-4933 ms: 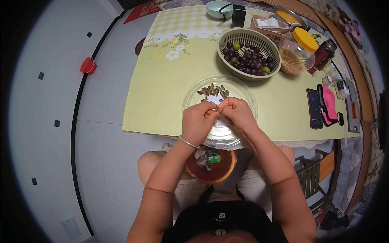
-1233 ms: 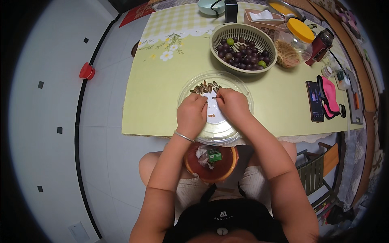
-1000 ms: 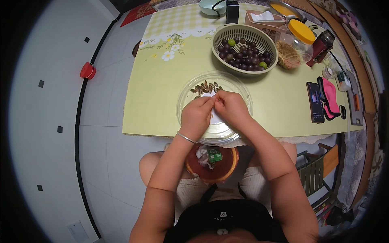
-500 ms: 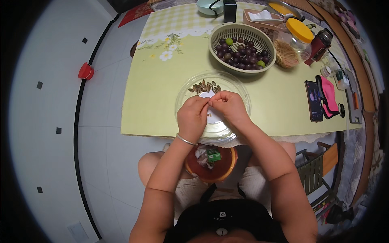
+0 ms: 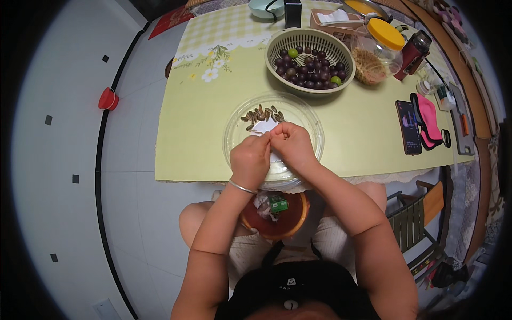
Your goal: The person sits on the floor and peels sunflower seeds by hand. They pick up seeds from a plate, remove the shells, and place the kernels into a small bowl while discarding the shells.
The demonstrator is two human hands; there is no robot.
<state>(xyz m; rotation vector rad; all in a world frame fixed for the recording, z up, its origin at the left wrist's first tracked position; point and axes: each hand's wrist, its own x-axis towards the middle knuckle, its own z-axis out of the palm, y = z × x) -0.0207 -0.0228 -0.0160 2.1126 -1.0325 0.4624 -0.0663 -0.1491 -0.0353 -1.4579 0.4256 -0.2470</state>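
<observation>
Both of my hands meet over a clear round plastic tray point(image 5: 318, 130) at the table's near edge. My left hand point(image 5: 249, 160), with a bangle at its wrist, is closed in a pinch. Against its fingertips, my right hand point(image 5: 292, 148) is also pinched shut. Whatever lies between the fingertips is too small and covered to make out. Just beyond my fingers, several dark striped seeds point(image 5: 261, 114), like sunflower seeds, are heaped on the tray's far part. A white patch point(image 5: 264, 126) shows on the tray beside them, partly hidden by my hands.
Behind the tray stands a colander point(image 5: 272, 64) of dark grapes point(image 5: 314, 72). To its right are a yellow-lidded jar point(image 5: 376, 53) and a red flask point(image 5: 413, 56). A phone point(image 5: 408, 128) and a pink-and-black item point(image 5: 426, 120) lie at right. Below the table edge sits a reddish bin point(image 5: 277, 229).
The whole view has shifted slightly, so the table things sit a little further left. My hands remain pinched together over the tray, their fingertips slightly altered in pose.
</observation>
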